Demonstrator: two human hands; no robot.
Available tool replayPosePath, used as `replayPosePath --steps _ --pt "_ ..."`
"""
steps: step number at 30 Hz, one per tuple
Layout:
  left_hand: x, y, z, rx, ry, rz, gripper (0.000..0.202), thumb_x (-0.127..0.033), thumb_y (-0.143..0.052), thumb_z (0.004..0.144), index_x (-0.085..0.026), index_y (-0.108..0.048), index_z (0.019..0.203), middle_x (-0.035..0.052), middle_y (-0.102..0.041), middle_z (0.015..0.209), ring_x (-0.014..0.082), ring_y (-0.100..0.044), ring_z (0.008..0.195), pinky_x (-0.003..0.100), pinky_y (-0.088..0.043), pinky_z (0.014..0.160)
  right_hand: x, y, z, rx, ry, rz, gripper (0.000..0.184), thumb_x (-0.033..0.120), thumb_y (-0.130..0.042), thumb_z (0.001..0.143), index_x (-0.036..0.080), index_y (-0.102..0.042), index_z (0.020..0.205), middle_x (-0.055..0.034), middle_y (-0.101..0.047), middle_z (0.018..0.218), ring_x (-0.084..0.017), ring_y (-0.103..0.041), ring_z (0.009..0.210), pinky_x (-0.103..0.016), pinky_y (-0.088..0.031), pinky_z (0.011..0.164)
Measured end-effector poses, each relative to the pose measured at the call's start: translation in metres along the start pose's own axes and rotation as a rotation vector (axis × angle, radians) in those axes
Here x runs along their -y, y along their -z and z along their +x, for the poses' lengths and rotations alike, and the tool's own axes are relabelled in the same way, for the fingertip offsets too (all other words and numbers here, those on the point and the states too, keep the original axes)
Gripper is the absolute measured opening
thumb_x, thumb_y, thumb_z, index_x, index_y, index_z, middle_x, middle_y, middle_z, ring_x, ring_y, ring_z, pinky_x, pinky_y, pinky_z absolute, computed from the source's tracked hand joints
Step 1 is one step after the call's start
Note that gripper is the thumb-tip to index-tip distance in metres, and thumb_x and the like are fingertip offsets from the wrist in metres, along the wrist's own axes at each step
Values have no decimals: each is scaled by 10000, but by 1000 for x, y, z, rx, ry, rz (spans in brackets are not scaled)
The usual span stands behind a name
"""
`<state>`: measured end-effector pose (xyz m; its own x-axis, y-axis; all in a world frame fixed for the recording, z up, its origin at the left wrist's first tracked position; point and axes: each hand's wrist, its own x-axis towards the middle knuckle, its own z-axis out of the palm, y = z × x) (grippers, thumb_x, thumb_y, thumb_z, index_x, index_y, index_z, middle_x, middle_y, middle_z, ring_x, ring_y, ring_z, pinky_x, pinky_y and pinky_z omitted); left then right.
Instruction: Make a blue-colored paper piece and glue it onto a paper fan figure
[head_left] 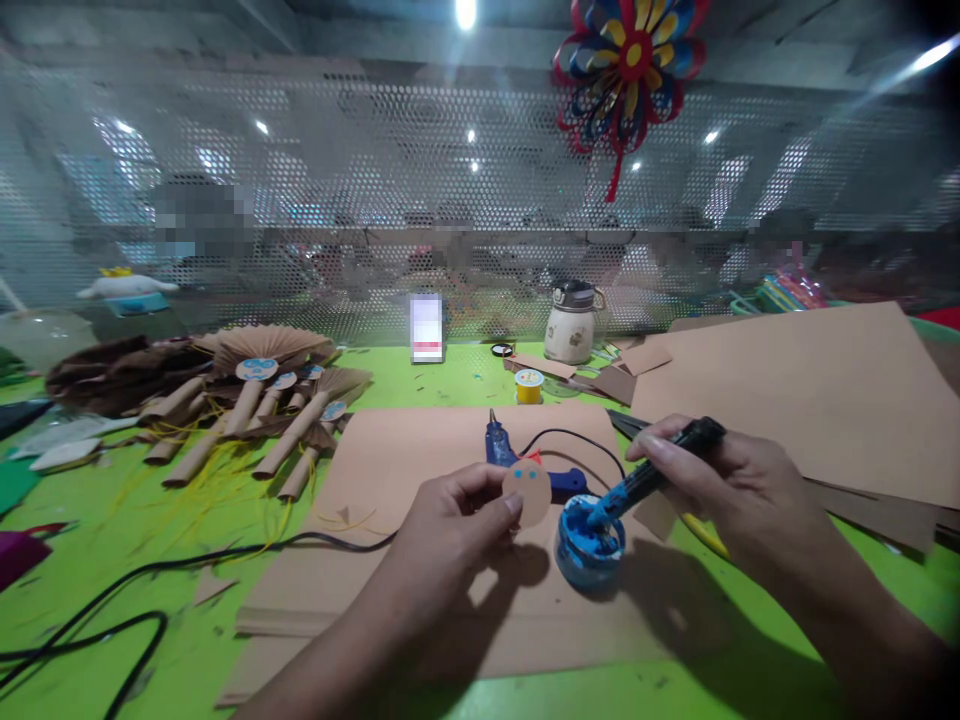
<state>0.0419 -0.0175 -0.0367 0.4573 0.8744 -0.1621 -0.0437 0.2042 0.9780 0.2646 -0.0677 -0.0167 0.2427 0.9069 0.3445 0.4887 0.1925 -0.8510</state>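
Between the thumb and fingers of my left hand [469,520] is a round brown paper disc [531,505] with two blue dots near its top edge. My right hand [724,485] grips a thick black marker [664,465], its lower end smeared blue. That end dips into a small glass jar [589,570] of blue paint, which stands on brown paper just right of the disc. The marker's very tip is hidden in the paint. Behind the disc lies a blue glue gun [501,440], its nozzle pointing away from me.
Brown paper sheets [420,450] cover part of the green table [90,650]. To the left lie several paper fans and rolled tubes [300,445] with yellow strands. A black cord [225,550] runs leftward. Beyond are a yellow spool [529,388], a bottle [570,330] and a phone [427,328].
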Motion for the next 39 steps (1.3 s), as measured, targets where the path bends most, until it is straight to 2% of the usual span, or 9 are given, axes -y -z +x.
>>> replayPosePath --steps 3,7,13,17,21,29,33,39 --pt "2 -2 0 -11 33 -61 225 -343 -687 738 -160 -674 868 -4 -535 677 106 -478 622 231 -369 601 -1 0 -3 -100 -71 141 208 426 -645 827 222 -651 792 37 -549 576 -93 -469 506 -172 -393 435" --pt "6 0 4 85 132 -102 283 -375 -716 705 -163 -659 884 7 -548 683 146 -542 618 263 -387 592 -3 -1 -5 -134 21 301 187 418 -667 808 236 -640 770 49 -536 486 -91 -482 428 -154 -421 387" --pt "5 1 3 113 95 -61 198 -345 -672 750 -161 -633 813 4 -535 669 150 -552 621 269 -373 598 3 -7 -10 -91 139 89 58 272 -633 823 248 -671 787 38 -673 579 -112 -633 479 -135 -516 429" --pt "0 1 1 122 76 -9 189 -346 -664 755 -170 -643 822 2 -548 663 148 -552 637 258 -344 595 3 -10 -11 -114 188 0 58 248 -615 823 254 -672 809 43 -697 616 -117 -660 501 -133 -540 452" --pt "-3 1 0 119 59 25 236 -378 -681 735 -168 -665 843 0 -559 644 142 -542 633 253 -340 598 2 -9 -11 -100 214 -17 62 254 -611 820 255 -669 799 42 -695 611 -122 -663 501 -140 -547 453" --pt "-4 1 -3 133 120 -29 260 -369 -663 750 -176 -676 924 24 -601 686 147 -546 621 261 -363 590 4 -10 -13 -113 176 -45 64 274 -625 804 250 -675 772 33 -644 564 -135 -624 465 -172 -535 421" --pt "-5 1 -4 104 108 -13 207 -335 -669 754 -161 -679 865 0 -550 665 119 -493 621 240 -326 580 2 -10 -13 -87 221 -85 63 273 -621 816 255 -672 782 44 -633 568 -112 -597 450 -145 -496 400" --pt "-6 1 -3 115 117 -58 189 -323 -677 747 -155 -664 832 -11 -519 636 104 -439 599 236 -306 575 1 -7 -16 -48 238 -80 54 269 -611 829 273 -662 812 57 -627 613 -103 -590 509 -141 -485 453"
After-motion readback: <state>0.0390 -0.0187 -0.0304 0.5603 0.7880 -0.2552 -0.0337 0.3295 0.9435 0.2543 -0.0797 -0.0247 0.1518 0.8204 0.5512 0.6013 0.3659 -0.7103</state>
